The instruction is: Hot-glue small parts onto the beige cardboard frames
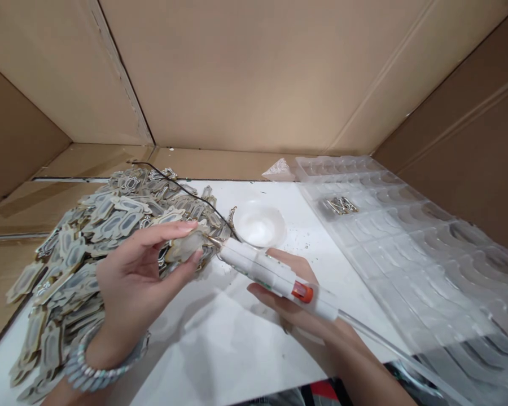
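Note:
My left hand [139, 273] pinches a small frosted, translucent piece [186, 246] between thumb and fingers. Wrapped in white, a hot glue gun [275, 270] with an orange switch lies in my right hand [292, 287], its fingers closed around the body. Its metal tip meets the right edge of the frosted piece; whether glue is coming out cannot be seen. A long clear stick [385, 344] extends from its back end. Beneath and behind my left hand spreads a large pile of flat, frame-shaped pieces with pale centres [118, 223].
A shallow white bowl [258, 225] stands beyond the glue gun, with dark specks nearby. A black wire [182, 189] crosses the pile. At right lies a clear compartment tray [364, 225] holding small metal parts [341, 205]. Cardboard walls [254, 73] surround the white work surface [211, 344].

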Motion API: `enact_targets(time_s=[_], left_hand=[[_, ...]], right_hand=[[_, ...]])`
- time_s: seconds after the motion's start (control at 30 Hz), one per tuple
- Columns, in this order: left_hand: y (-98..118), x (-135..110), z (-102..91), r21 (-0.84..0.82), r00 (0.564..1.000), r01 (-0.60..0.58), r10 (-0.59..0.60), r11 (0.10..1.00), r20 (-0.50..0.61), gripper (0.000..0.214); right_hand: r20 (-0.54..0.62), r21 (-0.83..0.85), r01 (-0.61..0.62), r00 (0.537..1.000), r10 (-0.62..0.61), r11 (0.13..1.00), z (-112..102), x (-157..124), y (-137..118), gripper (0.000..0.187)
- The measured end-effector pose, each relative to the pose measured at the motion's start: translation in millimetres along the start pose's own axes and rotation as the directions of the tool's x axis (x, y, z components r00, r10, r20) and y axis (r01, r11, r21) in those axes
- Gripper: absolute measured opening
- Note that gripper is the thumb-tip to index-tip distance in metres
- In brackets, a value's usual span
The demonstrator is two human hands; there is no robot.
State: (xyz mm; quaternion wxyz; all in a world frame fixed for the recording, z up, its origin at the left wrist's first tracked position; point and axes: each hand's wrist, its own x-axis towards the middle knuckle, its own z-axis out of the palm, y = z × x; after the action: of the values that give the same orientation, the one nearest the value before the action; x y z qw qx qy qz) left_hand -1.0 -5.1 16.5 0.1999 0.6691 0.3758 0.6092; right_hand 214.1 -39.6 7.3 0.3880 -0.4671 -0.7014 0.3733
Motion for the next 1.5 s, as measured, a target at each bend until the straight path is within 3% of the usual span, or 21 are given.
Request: enact_targets(time_s=[0.57,1.5], left_hand=[[-2.8,-2.3,-0.2,-0.026,0.998,-0.065,0.065,0.998,0.017,0.047],[-2.3,-3.0,-0.2,0.002,1.0,-0.024,0.024,1.0,-0.003,0.039]], right_hand=[[-0.007,0.019,-0.018,1.0,0.018,1.0,2.3,-1.9,4.9,0.028],[-0.006,0.029,-0.072,0.997,0.072,0.997,1.5,-2.4,1.8,0.032]])
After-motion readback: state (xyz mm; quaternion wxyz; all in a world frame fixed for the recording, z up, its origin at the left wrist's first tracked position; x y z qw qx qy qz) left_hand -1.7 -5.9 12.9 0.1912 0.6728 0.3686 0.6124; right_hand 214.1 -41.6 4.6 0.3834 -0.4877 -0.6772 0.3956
